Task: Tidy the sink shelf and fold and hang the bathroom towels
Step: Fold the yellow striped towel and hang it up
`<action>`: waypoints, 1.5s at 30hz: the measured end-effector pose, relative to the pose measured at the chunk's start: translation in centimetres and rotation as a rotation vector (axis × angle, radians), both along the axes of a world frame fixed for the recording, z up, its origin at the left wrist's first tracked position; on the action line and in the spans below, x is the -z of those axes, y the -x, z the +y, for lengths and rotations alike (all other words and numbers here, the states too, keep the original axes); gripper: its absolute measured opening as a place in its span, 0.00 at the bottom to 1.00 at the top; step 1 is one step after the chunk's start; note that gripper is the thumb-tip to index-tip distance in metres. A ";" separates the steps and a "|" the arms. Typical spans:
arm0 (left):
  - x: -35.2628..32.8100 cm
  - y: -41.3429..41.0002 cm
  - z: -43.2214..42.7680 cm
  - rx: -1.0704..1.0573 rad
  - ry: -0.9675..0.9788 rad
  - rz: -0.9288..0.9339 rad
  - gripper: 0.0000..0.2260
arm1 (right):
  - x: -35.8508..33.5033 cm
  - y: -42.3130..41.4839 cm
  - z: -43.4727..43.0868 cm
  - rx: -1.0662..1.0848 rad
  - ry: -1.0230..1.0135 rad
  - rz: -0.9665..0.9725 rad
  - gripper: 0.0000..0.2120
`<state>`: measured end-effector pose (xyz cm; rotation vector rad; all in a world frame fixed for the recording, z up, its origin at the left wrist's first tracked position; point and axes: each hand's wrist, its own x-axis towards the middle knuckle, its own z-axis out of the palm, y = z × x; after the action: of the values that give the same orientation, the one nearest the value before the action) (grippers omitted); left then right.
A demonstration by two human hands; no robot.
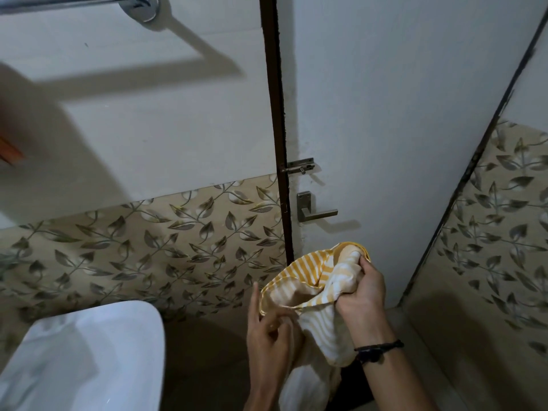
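Both hands are on the towel [314, 280], a yellow-and-white striped one. It's held up in mid-air in front of the white door [415, 114], just below the door handle [311, 209] and the sliding latch [299, 167]. The right hand [361, 295], with a black wristband [378, 350] on that wrist, has a tight grip, fingers curled round a bunched-up wad of cloth near the top. The left hand [272, 330] has a lighter grip, fingers curled in and pinching the lower edge, thumb sticking up. The rest of the towel hangs down between the forearms. The white sink [89, 351] is off to the lower left, and the chrome towel bar [74, 2] is high up top left. Leaf-pattern tiles [148, 247] run along the lower wall.
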<state>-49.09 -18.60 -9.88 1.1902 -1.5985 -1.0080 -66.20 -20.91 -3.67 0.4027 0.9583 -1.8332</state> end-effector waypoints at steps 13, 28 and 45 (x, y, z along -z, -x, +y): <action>2.3 0.6 -1.7 0.276 -0.002 -0.064 0.15 | 0.1 -1.3 0.4 -0.050 -0.035 -0.009 0.13; 0.2 -1.6 -3.1 0.012 0.150 -0.135 0.19 | 2.4 3.7 3.7 -0.061 -0.558 1.230 0.15; -4.9 -5.7 -2.0 0.458 0.372 -0.358 0.13 | 8.9 7.2 4.2 -0.809 -0.866 1.601 0.07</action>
<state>-43.42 -20.60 -4.97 0.7910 -2.2975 -0.7410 -73.40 -16.69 -12.61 -1.0467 2.4634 -0.5888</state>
